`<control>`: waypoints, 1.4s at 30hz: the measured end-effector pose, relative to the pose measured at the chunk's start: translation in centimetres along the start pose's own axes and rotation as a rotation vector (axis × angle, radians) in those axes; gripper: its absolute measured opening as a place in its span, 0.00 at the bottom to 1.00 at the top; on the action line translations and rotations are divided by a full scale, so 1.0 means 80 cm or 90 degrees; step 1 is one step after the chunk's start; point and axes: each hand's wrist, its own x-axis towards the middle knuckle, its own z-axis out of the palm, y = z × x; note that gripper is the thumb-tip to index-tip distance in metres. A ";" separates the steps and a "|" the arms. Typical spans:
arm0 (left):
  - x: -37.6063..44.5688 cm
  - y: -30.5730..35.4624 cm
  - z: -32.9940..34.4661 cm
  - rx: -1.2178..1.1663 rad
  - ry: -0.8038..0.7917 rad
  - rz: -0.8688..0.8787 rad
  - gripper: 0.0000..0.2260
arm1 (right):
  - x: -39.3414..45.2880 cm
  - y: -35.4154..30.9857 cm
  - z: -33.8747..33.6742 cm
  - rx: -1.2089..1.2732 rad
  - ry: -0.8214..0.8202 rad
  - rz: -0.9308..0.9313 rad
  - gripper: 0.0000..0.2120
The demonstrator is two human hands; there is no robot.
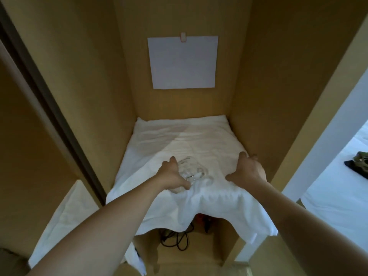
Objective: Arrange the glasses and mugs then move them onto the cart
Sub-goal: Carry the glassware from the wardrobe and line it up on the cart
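Glass mug (pixel 191 173) | orientation unclear | left hand (pixel 172 175) grips it | right hand (pixel 248 171) spread on white cloth (pixel 179 140)

Clear glass mug (pixel 189 173): near side hidden under my left hand (pixel 172 174); its outline blurs into the white cloth (pixel 179 136) beneath, so shape and count cannot be told. Right of the mug, my right hand (pixel 247 170): fingertips hidden at the alcove wall. Below the mug, black cables (pixel 179 239): upper part covered by the cloth's hanging edge. Far right of the mug, dark object (pixel 361 164): cut by the frame edge, unidentifiable.
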 end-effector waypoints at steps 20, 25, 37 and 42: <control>-0.161 0.030 -0.137 -1.048 -0.153 0.206 0.28 | -0.149 -0.068 -0.101 0.716 0.249 -0.006 0.31; -0.173 0.051 -0.137 -1.054 -0.227 0.227 0.50 | -0.188 -0.052 -0.117 0.760 0.345 -0.008 0.35; -0.206 0.185 -0.040 -0.825 -0.372 0.288 0.23 | -0.227 0.099 -0.158 0.782 0.486 0.069 0.36; -0.215 0.282 0.051 -0.788 -0.466 0.286 0.21 | -0.234 0.223 -0.167 0.732 0.496 0.098 0.45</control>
